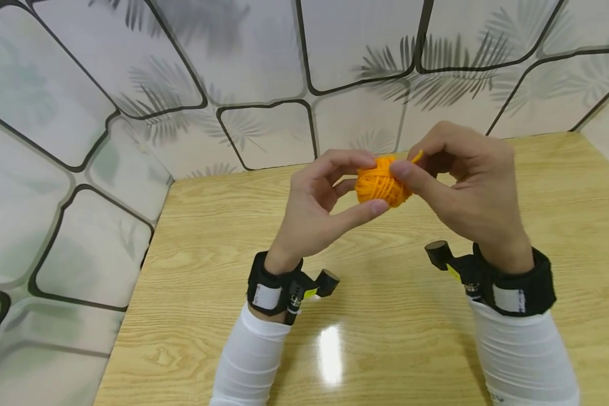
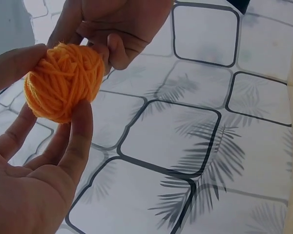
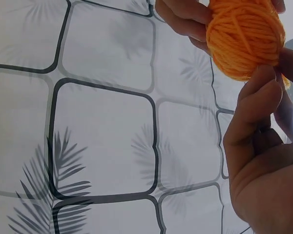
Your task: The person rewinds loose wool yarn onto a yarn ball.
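Note:
A small ball of orange yarn [image 1: 383, 183] is held up above the wooden table, between both hands. My left hand [image 1: 317, 206] grips it from the left, thumb under its front and fingers behind and on top. From the right, my right hand [image 1: 472, 186] pinches at the ball's upper right side with thumb and fingers. A short yarn end [image 1: 418, 157] sticks out by the right thumb. In the left wrist view the wound strands of the ball [image 2: 63, 83] show plainly. The right wrist view has the right fingertips pressed to the ball [image 3: 246, 39].
The light wooden table [image 1: 198, 282] spreads below both hands. Behind it and along its left side stands a pale wall covering [image 1: 264, 135] with dark outlines and leaf prints. Each wrist wears a black strap [image 1: 533, 285] with a small camera arm.

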A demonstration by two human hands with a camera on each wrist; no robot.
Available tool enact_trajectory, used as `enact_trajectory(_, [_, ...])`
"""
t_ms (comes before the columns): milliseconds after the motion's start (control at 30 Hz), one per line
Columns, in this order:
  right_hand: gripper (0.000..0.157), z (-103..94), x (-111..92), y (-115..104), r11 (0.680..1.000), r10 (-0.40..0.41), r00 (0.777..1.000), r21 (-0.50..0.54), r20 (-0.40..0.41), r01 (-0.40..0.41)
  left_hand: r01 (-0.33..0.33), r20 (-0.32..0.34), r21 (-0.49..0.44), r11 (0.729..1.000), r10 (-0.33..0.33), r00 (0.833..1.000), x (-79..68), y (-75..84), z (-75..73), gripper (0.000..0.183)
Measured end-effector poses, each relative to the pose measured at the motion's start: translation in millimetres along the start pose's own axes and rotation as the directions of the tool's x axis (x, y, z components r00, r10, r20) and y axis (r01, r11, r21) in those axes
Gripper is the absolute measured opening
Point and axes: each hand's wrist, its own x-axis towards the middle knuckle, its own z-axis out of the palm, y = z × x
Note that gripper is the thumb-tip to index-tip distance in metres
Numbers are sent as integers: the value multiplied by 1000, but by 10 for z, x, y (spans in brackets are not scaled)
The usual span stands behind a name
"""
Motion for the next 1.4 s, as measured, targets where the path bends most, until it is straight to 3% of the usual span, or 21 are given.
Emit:
enact_trajectory(133, [6,21,-2,-15,995,104,994,-8,9,-104,7,7,-62,998,-7,1000,-5,-7,-22,38])
enact_trajectory(233, [9,13,-11,11,966,256,965,-37,51,-255,8,7,-93,996,-7,1000,-5,-28,-49,37])
enact_trajectory(300, [15,-5,-9,61,931,365,923,-33,125,-364,9,8,-98,995,-9,1000,-5,-55,-71,37])
enact_trajectory(400, [25,-37,-1,172,867,482,837,-8,259,-497,25,17,-64,998,-23,1000,-13,-104,-118,37])
enact_trajectory(533, [33,-21,-10,396,794,571,747,2,342,-608,129,19,114,985,-132,991,-50,-182,-237,39])
enact_trajectory(600, [37,10,-32,535,754,616,704,-5,353,-657,211,22,248,946,-223,975,-69,-235,-308,43])
enact_trajectory(633, [40,31,-45,612,734,637,681,-13,361,-679,248,23,325,913,-270,963,-79,-265,-344,46])
enact_trajectory(733, [47,104,-100,839,681,684,612,-47,397,-730,344,35,524,779,-423,905,-110,-365,-433,51])
enact_trajectory(833, [50,159,-152,1006,651,704,556,-90,441,-753,378,36,663,646,-532,846,-135,-443,-472,53])
enact_trajectory(900, [51,169,-169,1061,634,716,527,-112,457,-765,402,25,690,602,-575,818,-138,-478,-483,51])
enact_trajectory(967, [51,164,-176,1087,622,728,509,-129,460,-773,421,6,698,579,-592,806,-140,-501,-494,50])
enact_trajectory(1033, [51,156,-178,1098,616,738,506,-140,447,-775,447,-18,696,562,-608,793,-138,-519,-513,50])
enact_trajectory(1100, [48,161,-183,1110,630,741,529,-157,414,-760,479,-50,692,540,-626,778,-131,-531,-526,52])
enact_trajectory(1300, [34,234,-201,1123,728,684,670,-224,288,-648,546,-141,701,459,-661,737,-133,-545,-533,55])
enact_trajectory(1400, [30,278,-198,1103,757,651,715,-289,254,-586,561,-174,705,434,-662,729,-155,-557,-535,55])
